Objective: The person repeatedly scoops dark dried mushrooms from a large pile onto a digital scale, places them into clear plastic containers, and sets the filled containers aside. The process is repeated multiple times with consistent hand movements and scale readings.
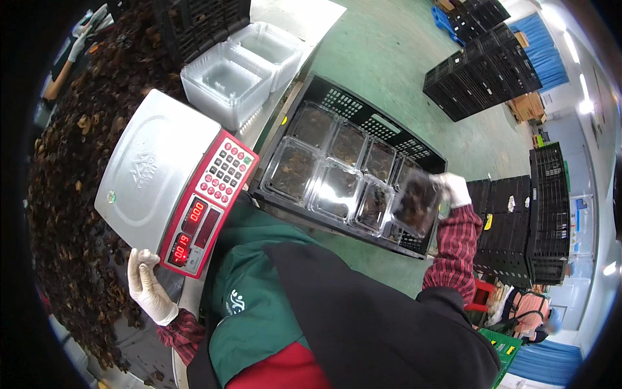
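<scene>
My right hand [455,189], in a white glove, grips the edge of a clear plastic box [416,203] of dark brown pieces, blurred and tilted over the right end of a black plastic crate [335,224]. In that crate sit several similar lidded boxes [293,168] in two rows. My left hand [149,289], gloved too, holds nothing and has its fingers partly bent beside the corner of a red electronic scale [206,194]. Nothing rests on the scale's metal pan [155,165], and its red digits are lit.
Dark brown pieces resembling wood ear fungus [77,194] cover the table left of the scale. Stacked clear plastic tubs [226,85] stand behind the scale, against another black crate [204,24]. Crate stacks [481,73] rise from the green floor. A person [529,311] is at far right.
</scene>
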The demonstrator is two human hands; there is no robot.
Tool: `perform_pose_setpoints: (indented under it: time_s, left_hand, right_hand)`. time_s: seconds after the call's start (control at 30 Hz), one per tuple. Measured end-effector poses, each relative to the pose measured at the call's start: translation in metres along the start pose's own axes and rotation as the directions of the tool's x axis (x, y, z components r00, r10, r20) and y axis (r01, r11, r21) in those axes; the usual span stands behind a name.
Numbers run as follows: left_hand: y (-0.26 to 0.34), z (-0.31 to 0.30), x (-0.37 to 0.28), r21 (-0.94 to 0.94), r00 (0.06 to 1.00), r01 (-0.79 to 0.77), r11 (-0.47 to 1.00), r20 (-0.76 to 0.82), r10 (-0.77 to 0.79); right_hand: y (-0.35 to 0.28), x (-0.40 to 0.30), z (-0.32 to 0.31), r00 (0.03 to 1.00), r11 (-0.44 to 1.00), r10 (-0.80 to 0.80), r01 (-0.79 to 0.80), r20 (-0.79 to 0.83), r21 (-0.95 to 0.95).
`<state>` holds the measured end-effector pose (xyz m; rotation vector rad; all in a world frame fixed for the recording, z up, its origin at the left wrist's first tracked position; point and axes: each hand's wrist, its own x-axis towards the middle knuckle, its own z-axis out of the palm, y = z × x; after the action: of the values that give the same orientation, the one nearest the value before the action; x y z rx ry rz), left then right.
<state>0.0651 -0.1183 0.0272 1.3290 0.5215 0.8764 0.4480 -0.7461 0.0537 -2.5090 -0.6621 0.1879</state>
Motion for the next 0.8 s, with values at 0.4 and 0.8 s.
perform_pose_setpoints:
  time_s: [0.4, 0.8]
  left_hand:
    - [0.016, -0.047, -0.005, 0.445, 0.94, 0.098, 0.89, -0.334, 0.063]
    - [0.007, -0.092, -0.009, 0.769, 0.923, -0.028, 0.639, -0.224, 0.311]
  right_hand:
    - [0.169, 0.0, 0.087, 0.844, 0.601, 0.456, -0.526, -0.282, -0.602]
    - [0.048, 0.096, 0.159, 0.847, 0.569, 0.506, -0.468, -0.161, -0.676]
